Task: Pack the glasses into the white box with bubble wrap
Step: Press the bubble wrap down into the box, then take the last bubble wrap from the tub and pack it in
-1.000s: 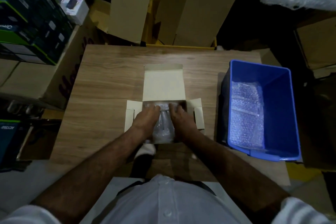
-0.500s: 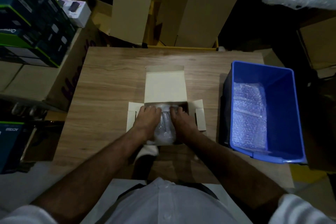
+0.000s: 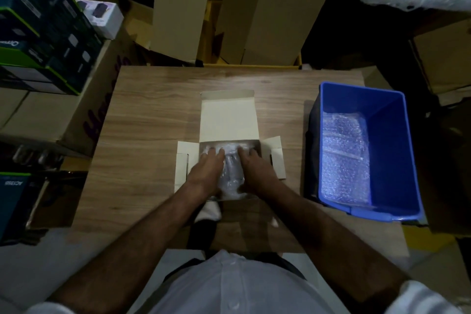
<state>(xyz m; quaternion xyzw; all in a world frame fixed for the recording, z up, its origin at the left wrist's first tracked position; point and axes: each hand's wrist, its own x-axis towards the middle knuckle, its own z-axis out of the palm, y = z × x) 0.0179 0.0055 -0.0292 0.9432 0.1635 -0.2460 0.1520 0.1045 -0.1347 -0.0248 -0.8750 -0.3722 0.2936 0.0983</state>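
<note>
Head view: white box sits open mid-table, lid flap folded back away from the person, side flaps splayed left and right. Bubble-wrapped bundle lies inside the box cavity, between both hands; glasses presumably inside the wrap, can't confirm through the plastic

Left hand on the bundle's left side, right hand on its right. Fingers of both look fairly straight, tips reaching toward the far wall of the box, pressing on the wrap rather than gripping it; thumbs hidden, so can't rule out a light hold

Step in hand, as judged: seating the bundle down into the box. Insertion looks close to done, near end of wrap sits at the box's front edge

Next move likely needs: hands out, side flaps in, lid flap over. Wrap may spring back up and foul the lid

Blue bin stands at table's right, holding more bubble wrap
</note>
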